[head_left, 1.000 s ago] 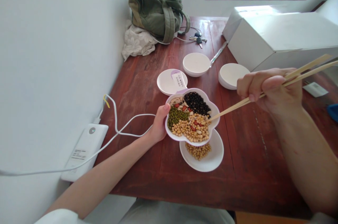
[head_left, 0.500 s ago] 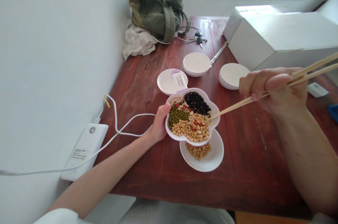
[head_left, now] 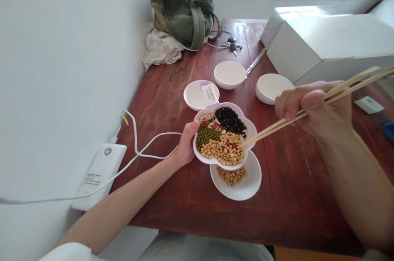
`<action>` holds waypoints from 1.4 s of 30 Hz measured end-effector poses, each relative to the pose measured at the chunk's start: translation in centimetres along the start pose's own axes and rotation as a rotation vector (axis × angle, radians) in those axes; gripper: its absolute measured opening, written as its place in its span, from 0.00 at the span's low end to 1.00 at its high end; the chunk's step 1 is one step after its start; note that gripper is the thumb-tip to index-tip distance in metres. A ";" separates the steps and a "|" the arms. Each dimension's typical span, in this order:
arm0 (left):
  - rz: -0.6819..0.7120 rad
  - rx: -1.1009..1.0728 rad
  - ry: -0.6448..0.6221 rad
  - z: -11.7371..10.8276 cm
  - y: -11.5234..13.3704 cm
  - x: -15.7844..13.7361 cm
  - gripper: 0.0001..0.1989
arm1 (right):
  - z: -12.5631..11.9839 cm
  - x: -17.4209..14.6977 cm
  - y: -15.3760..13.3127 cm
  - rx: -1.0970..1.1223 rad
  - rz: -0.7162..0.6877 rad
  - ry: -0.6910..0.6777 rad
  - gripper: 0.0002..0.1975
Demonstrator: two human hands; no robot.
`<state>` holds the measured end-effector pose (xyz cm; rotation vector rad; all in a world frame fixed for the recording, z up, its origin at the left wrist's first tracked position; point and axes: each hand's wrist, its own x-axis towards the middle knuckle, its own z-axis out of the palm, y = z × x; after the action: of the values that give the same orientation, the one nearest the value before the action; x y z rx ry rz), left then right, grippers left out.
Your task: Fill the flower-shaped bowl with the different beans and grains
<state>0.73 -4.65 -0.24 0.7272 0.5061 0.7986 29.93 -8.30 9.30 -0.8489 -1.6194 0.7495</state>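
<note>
My left hand (head_left: pixel 184 146) grips the left rim of a flower-shaped white bowl (head_left: pixel 250 129), held above the table. The bowl carries black beans, green mung beans, yellow soybeans, red beans and pale seeds mixed together. My right hand (head_left: pixel 314 107) holds a pair of wooden chopsticks (head_left: pixel 277 127). Their tips rest among the soybeans at the bowl's right side. Just below the bowl sits a round white dish (head_left: pixel 250 185) with a small heap of soybeans in it.
Three white dishes stand farther back: a flat one with a paper label (head_left: pixel 197 95), a bowl (head_left: pixel 229 74) and another (head_left: pixel 272 86). A large white box (head_left: pixel 326 41) fills the right. A green bag (head_left: pixel 184 6), keys (head_left: pixel 230 45) and a white charger with cable (head_left: pixel 98 175) lie left.
The chopsticks have tilted and their tips have moved slightly down and left into the soybeans. My right hand shifted a little left. The bowl and left hand stayed still.
</note>
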 end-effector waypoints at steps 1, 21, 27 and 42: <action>0.000 0.002 -0.003 0.0 0.0 0.0 0.35 | 0.1 0.0 -0.1 0.001 0.006 -0.011 0.29; -0.013 0.001 -0.017 -0.2 0.0 -0.1 0.36 | 1.6 0.2 -0.2 0.067 0.025 -0.210 0.25; -0.008 0.007 -0.012 -0.2 0.0 -0.1 0.36 | 1.6 0.1 0.6 0.179 0.066 -0.252 0.23; -0.009 -0.006 0.009 -0.1 -0.1 -0.2 0.37 | 2.1 -0.3 2.4 0.315 0.008 -0.174 0.24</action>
<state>0.58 -4.82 -0.34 0.7163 0.5143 0.7952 28.28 -7.31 6.79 -0.5763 -1.5939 1.0760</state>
